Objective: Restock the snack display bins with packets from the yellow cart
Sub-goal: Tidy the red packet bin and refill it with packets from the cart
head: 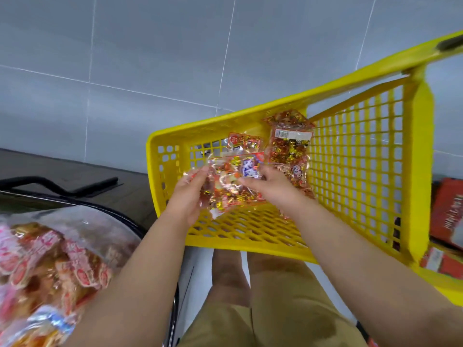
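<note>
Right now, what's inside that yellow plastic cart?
The left hand and right hand hold one clear candy packet; a barcoded packet and a red-topped packet lie behind. Anything beneath them is covered.

display bin (120,216) blurred, red boxes (448,211) cut off — right edge

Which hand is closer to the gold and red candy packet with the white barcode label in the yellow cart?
Right. The right hand sits just below that barcode-labelled packet; the left hand is farther left, across the clear snack packet both hands hold.
</note>
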The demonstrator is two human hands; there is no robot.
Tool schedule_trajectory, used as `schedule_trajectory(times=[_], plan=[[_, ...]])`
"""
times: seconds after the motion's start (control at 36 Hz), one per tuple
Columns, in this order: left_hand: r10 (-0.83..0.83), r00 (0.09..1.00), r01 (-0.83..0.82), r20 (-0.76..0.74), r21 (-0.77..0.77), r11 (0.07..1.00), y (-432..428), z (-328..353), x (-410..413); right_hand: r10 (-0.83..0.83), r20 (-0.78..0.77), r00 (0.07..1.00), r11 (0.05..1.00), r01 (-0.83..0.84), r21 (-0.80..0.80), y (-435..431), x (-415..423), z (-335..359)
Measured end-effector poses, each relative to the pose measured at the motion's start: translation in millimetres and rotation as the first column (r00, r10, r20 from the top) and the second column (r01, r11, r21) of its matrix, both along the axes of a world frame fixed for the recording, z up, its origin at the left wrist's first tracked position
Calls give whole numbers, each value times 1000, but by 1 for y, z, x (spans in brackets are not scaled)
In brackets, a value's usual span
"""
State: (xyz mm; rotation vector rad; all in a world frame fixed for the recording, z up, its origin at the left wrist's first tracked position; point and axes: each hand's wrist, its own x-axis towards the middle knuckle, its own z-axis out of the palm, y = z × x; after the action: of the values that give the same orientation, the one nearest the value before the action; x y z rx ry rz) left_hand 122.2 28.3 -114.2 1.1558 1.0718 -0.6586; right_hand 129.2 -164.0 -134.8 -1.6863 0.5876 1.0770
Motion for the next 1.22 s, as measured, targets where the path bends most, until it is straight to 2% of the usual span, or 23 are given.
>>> schedule_trajectory(times=[0.11,0.19,0.25,0.31,0.36,0.39,0.44,0.5,0.56,0.67,0.78,0.94,1.06,1.14,1.22], plan=[[13,1000,-11,11,-123,992,-7,7,3,-110,-18,994,994,110,11,30,-2,-4],[-38,999,38,0,-74,997,-4,7,-3,-48,77,996,998,50,-33,38,-1,-4],[-74,996,71,-56,-58,996,-2,5,-5,11,82,997,999,-13,32,36,-1,-3],[-95,993,92,-72,-45,995,2,3,-5,32,1,999,986,-32,166,30,0,-2],[-103,992,101,-70,-31,994,5,-1,-5,-25,-105,994,974,48,222,19,6,-3],[-102,992,102,-77,-4,995,7,-4,-5,-100,-98,990,976,117,186,12,9,-7],[-78,993,82,-88,36,996,11,-8,-5,-259,78,963,962,264,-71,-5,20,-22],[-52,994,55,-99,33,998,13,-10,-4,-324,273,906,824,412,-389,-27,30,-40],[-42,994,47,-105,38,998,15,-12,-5,-342,273,899,705,437,-558,-44,36,-62],[-49,989,57,-137,56,997,17,-17,-11,-355,132,926,734,363,-573,-54,41,-89],[-45,985,63,-165,103,993,16,-21,-20,-365,133,922,697,365,-618,-48,46,-97],[-43,984,64,-173,120,991,13,-21,-32,-441,158,884,661,438,-609,-42,41,-100],[-30,986,51,-161,130,990,15,-23,-37,-377,139,916,732,386,-562,-45,23,-95],[-12,988,33,-152,134,990,17,-19,-39,-489,147,860,752,501,-429,-43,11,-78],[-20,991,40,-134,149,988,19,-12,-40,-656,62,752,732,654,-193,-39,-5,-47]])
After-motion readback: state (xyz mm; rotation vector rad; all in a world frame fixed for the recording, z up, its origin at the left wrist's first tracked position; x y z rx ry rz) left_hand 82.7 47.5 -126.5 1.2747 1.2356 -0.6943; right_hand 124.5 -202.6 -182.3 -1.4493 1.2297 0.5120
